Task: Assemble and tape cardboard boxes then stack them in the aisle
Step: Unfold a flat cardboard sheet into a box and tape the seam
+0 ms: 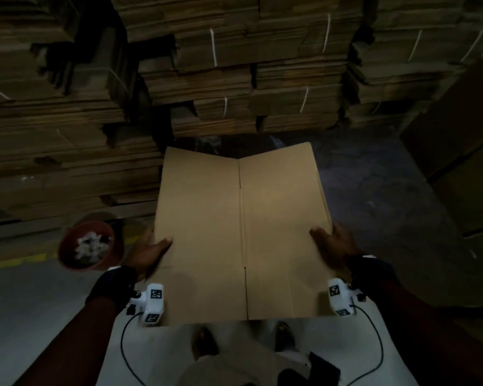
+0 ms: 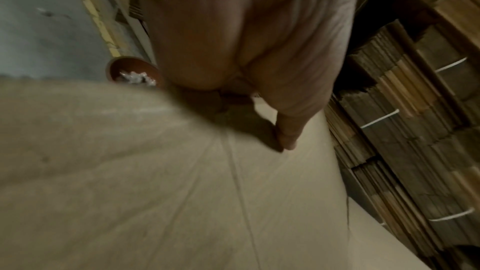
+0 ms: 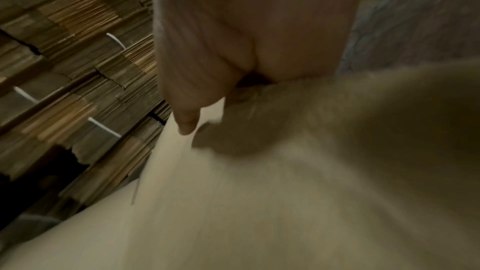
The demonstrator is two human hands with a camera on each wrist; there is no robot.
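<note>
A flattened cardboard box point(image 1: 241, 232) is held out level in front of the person, above the floor. The left hand point(image 1: 148, 253) grips its left edge, the right hand point(image 1: 336, 243) its right edge, thumbs on top. Strapped cardboard bundles point(image 1: 234, 79) rise just beyond its far edge; a red bin point(image 1: 88, 246) stands near on the left; bare floor point(image 1: 374, 190) lies to the right.

The flattened box point(image 1: 240, 232) is plain brown cardboard, matt and smooth, with pressed creases. The bundled stacks point(image 1: 234, 79) behind are rough-edged corrugated cardboard tied with thin white straps point(image 1: 213, 47). The floor point(image 1: 25, 296) is dull grey concrete. The bucket point(image 1: 89, 246) looks like reddish plastic.
</note>
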